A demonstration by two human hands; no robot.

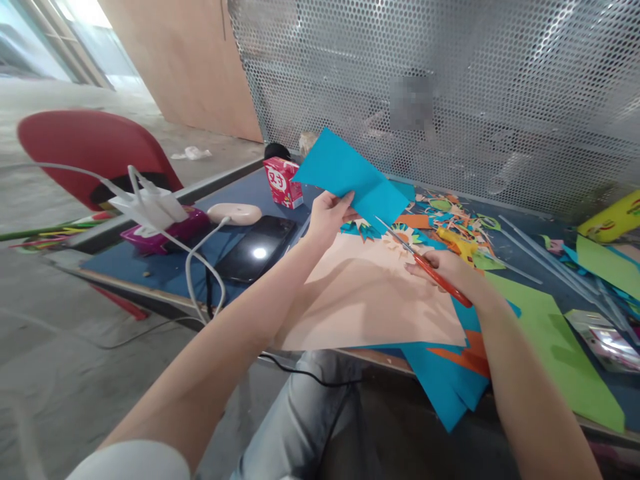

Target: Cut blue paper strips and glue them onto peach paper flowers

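My left hand pinches a sheet of blue paper by its lower edge and holds it tilted above the table. In my right hand is a pair of scissors with orange-red handles, the blades pointing up and left towards the paper's lower right corner. The blades look closed. Below both hands lies a large pale peach sheet. Cut paper flowers in peach and blue lie just behind it, partly hidden by my right hand and the scissors.
A yellow glue gun lies among paper scraps. To the right are green paper, clear glue sticks and a yellow bottle. On the left are a phone, a red box and cabled chargers. Perforated metal stands behind.
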